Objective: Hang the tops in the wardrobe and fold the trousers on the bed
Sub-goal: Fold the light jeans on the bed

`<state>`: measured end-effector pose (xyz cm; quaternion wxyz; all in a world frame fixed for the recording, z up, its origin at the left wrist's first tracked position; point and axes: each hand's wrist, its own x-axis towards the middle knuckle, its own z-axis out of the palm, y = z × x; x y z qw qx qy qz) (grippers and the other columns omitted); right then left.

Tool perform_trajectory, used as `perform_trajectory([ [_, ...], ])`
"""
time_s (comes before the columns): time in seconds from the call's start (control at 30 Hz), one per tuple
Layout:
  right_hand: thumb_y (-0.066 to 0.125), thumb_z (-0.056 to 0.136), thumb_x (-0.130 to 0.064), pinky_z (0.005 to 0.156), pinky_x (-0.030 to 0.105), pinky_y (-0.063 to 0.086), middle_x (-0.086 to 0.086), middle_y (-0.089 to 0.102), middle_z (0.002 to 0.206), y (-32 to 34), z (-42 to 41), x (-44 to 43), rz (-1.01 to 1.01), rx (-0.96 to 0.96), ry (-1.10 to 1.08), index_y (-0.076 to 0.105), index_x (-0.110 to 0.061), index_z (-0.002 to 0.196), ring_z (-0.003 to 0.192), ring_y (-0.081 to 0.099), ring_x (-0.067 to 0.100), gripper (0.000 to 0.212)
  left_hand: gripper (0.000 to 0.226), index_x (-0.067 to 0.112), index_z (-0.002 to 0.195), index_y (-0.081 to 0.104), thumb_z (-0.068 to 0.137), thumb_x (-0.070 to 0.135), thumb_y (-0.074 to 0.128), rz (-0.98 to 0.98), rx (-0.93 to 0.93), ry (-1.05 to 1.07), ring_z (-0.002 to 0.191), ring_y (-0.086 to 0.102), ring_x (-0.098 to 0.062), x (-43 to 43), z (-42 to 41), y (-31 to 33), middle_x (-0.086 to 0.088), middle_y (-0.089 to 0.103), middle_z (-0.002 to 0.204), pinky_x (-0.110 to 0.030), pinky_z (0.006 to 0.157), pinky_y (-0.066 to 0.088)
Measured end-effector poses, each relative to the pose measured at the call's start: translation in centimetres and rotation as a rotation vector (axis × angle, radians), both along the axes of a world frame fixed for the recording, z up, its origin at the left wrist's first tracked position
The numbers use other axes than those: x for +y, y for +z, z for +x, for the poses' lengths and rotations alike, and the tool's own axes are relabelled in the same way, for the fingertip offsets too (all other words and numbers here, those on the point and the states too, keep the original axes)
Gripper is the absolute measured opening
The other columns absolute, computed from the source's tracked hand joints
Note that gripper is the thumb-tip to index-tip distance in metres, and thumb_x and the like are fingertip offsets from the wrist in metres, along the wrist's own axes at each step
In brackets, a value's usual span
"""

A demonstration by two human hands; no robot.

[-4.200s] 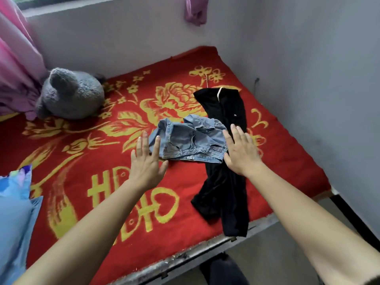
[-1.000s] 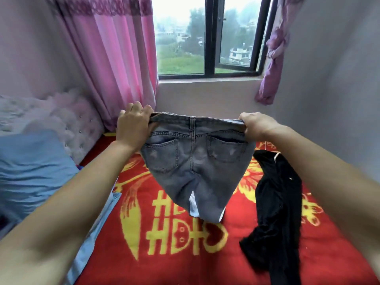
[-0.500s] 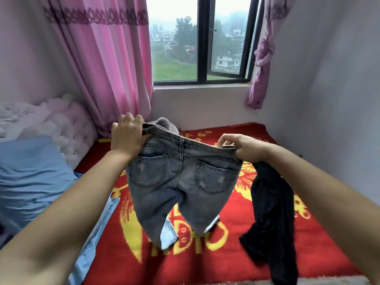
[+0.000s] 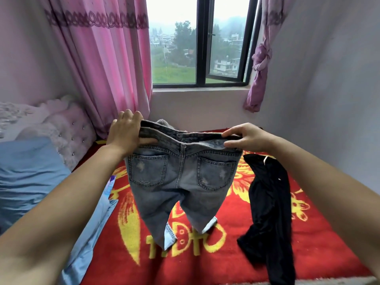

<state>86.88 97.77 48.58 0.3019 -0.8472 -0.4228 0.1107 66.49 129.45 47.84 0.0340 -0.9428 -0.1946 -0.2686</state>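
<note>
Red blanket (image 4: 320,239) covers bed below window | left hand (image 4: 125,133) curled round one waistband end of jeans (image 4: 181,182), hanging over blanket | right hand (image 4: 245,138) pinches the other end | I judge risk: legs landing twisted, or draping onto black trousers (image 4: 269,202) just beside.

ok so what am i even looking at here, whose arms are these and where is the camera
No machine: these are a person's bare arms, filmed by one wide-angle camera worn on the head, looking forward and down. The left hand and right hand each grip the waistband of grey-blue jeans, held up with the back pockets facing the camera. Below is a red and yellow bed cover. A black garment lies on it at the right, a blue pillow at the left.
</note>
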Motion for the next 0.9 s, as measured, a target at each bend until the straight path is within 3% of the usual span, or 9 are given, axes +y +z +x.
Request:
perform_trajectory([
  [0.17, 0.056, 0.101, -0.026, 0.102, 0.032, 0.047, 0.002, 0.069, 0.125, -0.6, 0.1, -0.4, 0.308, -0.394, -0.087, 0.063, -0.02, 0.133, 0.117, 0.063, 0.019, 0.033, 0.072, 0.016, 0.104, 0.06, 0.073, 0.079, 0.049, 0.002, -0.027, -0.035, 0.091, 0.053, -0.036, 0.8, -1.2, -0.6, -0.013, 0.052, 0.088, -0.048, 0.078, 0.045],
  [0.23, 0.044, 0.104, -0.037, 0.09, 0.039, 0.051, 0.005, 0.069, 0.117, -1.4, -0.4, -0.7, 0.12, -0.599, 0.003, 0.06, -0.024, 0.127, 0.107, 0.065, 0.028, 0.031, 0.053, 0.016, 0.103, 0.066, 0.083, 0.065, 0.059, 0.023, 0.042, -0.03, 0.094, 0.053, -0.035, 0.7, -1.4, -1.1, -0.011, 0.053, 0.09, -0.046, 0.08, 0.043],
  [0.3, 0.041, 0.098, -0.058, 0.084, 0.042, 0.052, 0.005, 0.068, 0.112, -2.2, -1.1, -0.9, -0.129, -0.652, 0.057, 0.059, -0.025, 0.123, 0.102, 0.065, 0.031, 0.046, 0.037, 0.017, 0.105, 0.068, 0.087, 0.049, 0.067, 0.031, 0.157, -0.018, 0.101, 0.054, -0.034, 0.2, -1.4, -1.9, -0.009, 0.055, 0.096, -0.045, 0.084, 0.043],
  [0.4, 0.056, 0.085, -0.069, 0.081, 0.039, 0.051, 0.001, 0.068, 0.108, -2.1, -0.9, -1.1, -0.209, -0.573, 0.051, 0.064, -0.026, 0.115, 0.1, 0.064, 0.025, 0.053, 0.027, 0.014, 0.101, 0.067, 0.083, 0.034, 0.071, -0.023, 0.157, -0.053, 0.102, 0.056, -0.034, -0.2, -1.7, -2.2, -0.009, 0.058, 0.097, -0.045, 0.083, 0.045],
  [0.53, 0.069, 0.085, -0.055, 0.076, 0.042, 0.052, 0.003, 0.07, 0.101, -0.1, 0.3, -1.1, 0.016, -0.601, -0.034, 0.063, -0.023, 0.104, 0.091, 0.065, 0.029, 0.038, 0.019, 0.015, 0.086, 0.061, 0.081, 0.028, 0.074, -0.028, -0.094, -0.067, 0.083, 0.061, -0.036, 0.1, -1.6, -0.8, -0.01, 0.061, 0.084, -0.044, 0.068, 0.049],
  [0.6, 0.072, 0.081, -0.059, 0.073, 0.037, 0.049, -0.001, 0.068, 0.09, 0.9, 1.0, -1.2, 0.038, -0.589, -0.087, 0.065, -0.026, 0.103, 0.083, 0.063, 0.026, 0.04, 0.02, 0.019, 0.087, 0.061, 0.08, 0.032, 0.075, -0.038, -0.11, -0.106, 0.079, 0.062, -0.036, 0.5, -1.0, -0.1, -0.008, 0.065, 0.084, -0.045, 0.068, 0.051],
  [0.7, 0.082, 0.073, -0.054, 0.068, 0.027, 0.043, -0.016, 0.062, 0.073, 1.4, 2.0, -1.5, -0.182, -0.384, -0.048, 0.071, -0.031, 0.092, 0.076, 0.061, 0.016, 0.032, 0.045, 0.028, 0.089, 0.069, 0.065, 0.064, 0.08, -0.249, 0.144, -0.173, 0.078, 0.061, -0.026, 1.2, -0.1, -0.3, 0.001, 0.068, 0.081, -0.038, 0.073, 0.052],
  [0.77, 0.086, 0.073, -0.044, 0.065, 0.025, 0.048, -0.015, 0.068, 0.07, 0.2, 2.6, -1.4, -0.408, -0.191, 0.024, 0.073, -0.034, 0.081, 0.071, 0.063, 0.006, 0.018, 0.048, 0.032, 0.079, 0.072, 0.057, 0.074, 0.077, -0.398, 0.358, -0.172, 0.07, 0.06, -0.018, 1.3, 0.6, -2.0, 0.004, 0.065, 0.068, -0.032, 0.067, 0.051],
  [0.9, 0.083, 0.08, -0.036, 0.07, 0.035, 0.062, -0.003, 0.075, 0.085, -4.8, 4.4, 0.0, -0.651, 0.069, 0.111, 0.077, -0.027, 0.085, 0.079, 0.072, 0.015, 0.012, 0.023, 0.027, 0.071, 0.075, 0.069, 0.048, 0.086, -0.612, 0.719, -0.161, 0.054, 0.054, -0.006, 1.0, 3.2, -8.1, 0.011, 0.061, 0.057, -0.023, 0.055, 0.05],
])
